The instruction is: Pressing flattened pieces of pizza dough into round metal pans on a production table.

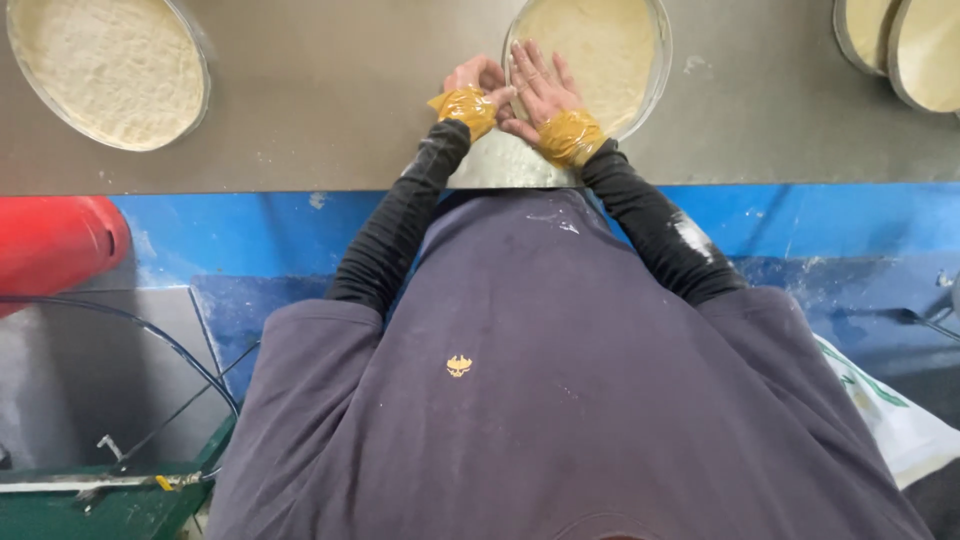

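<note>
1. Dough point(600, 50) lies flat in a round metal pan point(655, 85) on the grey counter point(330, 100).
2. Right hand point(540, 90) presses it, fingers spread.
3. Left hand point(478, 80), seemingly curled, touches the pan's edge.

Views: one only, the head camera; no second view shares the scene.
Position: worn on the person's head, above the torso and in front of a grey worktop point(330, 110).
Direction: steeply downward and slightly forward, so the worktop lies across the top of the frame and the person's own chest fills the lower half.
Nearness: close to the body; the left hand point(478, 85) and right hand point(545, 90) sit near the top centre, at arm's reach.
Edges: round pans are cut off at the upper left point(105, 70) and upper right point(925, 50); blue floor point(800, 225) shows below the worktop.
</note>
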